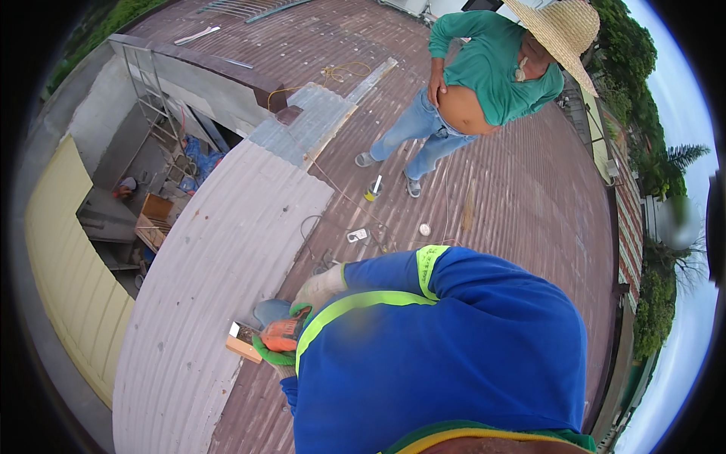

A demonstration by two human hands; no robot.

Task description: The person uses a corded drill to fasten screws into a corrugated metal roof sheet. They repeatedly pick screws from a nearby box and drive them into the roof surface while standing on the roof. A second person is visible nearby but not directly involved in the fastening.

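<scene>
Orange power tool [281,334] sits in the left hand [272,356], fingers curled under it, presumably for steadiness, near the pale sheet [219,250]'s right edge; right hand [302,309]'s grip indeterminable.

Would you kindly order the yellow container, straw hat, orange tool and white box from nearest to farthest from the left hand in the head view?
1. Orange tool, held in the left hand.
2. White box, ahead on the roof, to the right.
3. Yellow container, beyond the white box.
4. Straw hat, upper right, on the co-worker.
</scene>
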